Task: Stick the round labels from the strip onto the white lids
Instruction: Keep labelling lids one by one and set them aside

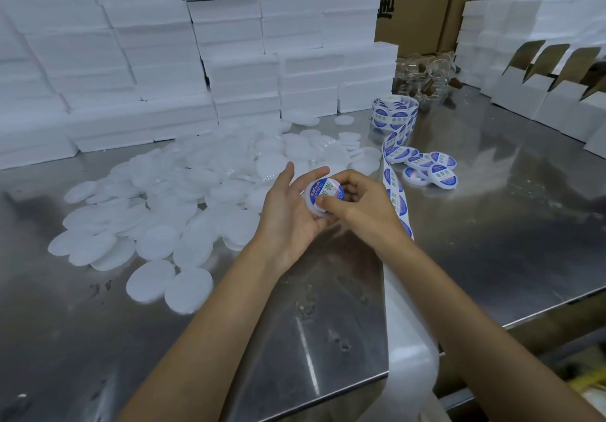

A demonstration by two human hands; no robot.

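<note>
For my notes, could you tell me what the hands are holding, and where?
The left hand cradles a labelled lid by its rim; the right hand fingers press its label.

From my feed, both forearms enter bare from about six o'clock, with no sleeves in sight. My left hand (288, 211) and right hand (357, 205) wear no gloves, rings, watch or wristband; nails look short and plain.

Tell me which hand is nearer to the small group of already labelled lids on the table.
Right. The right hand lies just left of the labelled lids, with the label strip between them. The left hand is farther left, cupping the lid being labelled.
</note>
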